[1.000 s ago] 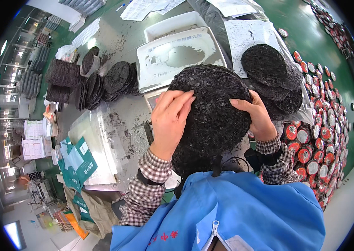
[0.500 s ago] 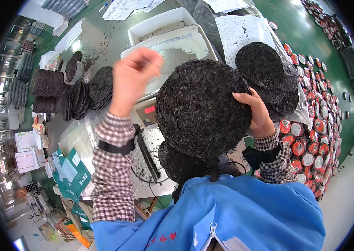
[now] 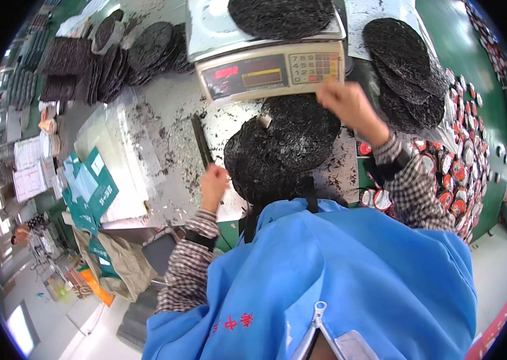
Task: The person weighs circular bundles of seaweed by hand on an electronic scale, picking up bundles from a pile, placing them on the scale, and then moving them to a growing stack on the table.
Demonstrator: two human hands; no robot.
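the two dark round cakes point(image 3: 286, 144) lie overlapping on the counter point(image 3: 175, 114), just below the scale point(image 3: 271, 63). the right hand point(image 3: 349, 105) is closed on the far edge of the upper cake. the left hand point(image 3: 214, 183) holds a thin dark tool point(image 3: 201, 141), just left of the cakes.

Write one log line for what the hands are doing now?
left hand: beside dark tool | right hand: over seaweed discs | scale: one disc on pan
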